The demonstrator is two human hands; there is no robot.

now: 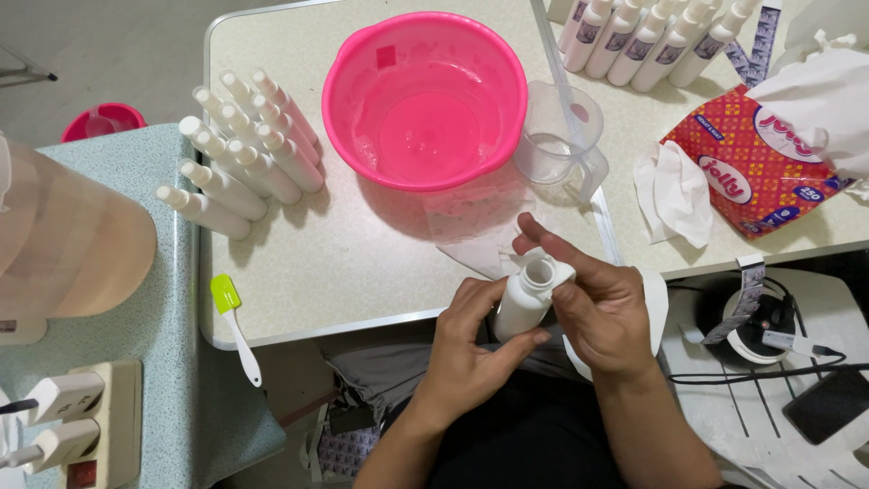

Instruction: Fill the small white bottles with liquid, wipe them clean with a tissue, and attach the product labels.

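Observation:
My left hand [471, 349] grips a small white plastic bottle [523, 303] by its body, just off the near edge of the table. The bottle has no cap and its mouth faces up. My right hand [597, 303] rests against the bottle's neck with a white tissue [656, 312] under its fingers, which point toward the opening. Both hands are over my lap.
A pink basin [425, 95] sits mid-table, a clear measuring jug [561, 140] to its right. Several capped white bottles lie at the left [244, 154] and back right [643, 36]. A red tissue pack [756, 158], loose tissue [674, 190] and green-tipped spatula [233, 321] are nearby.

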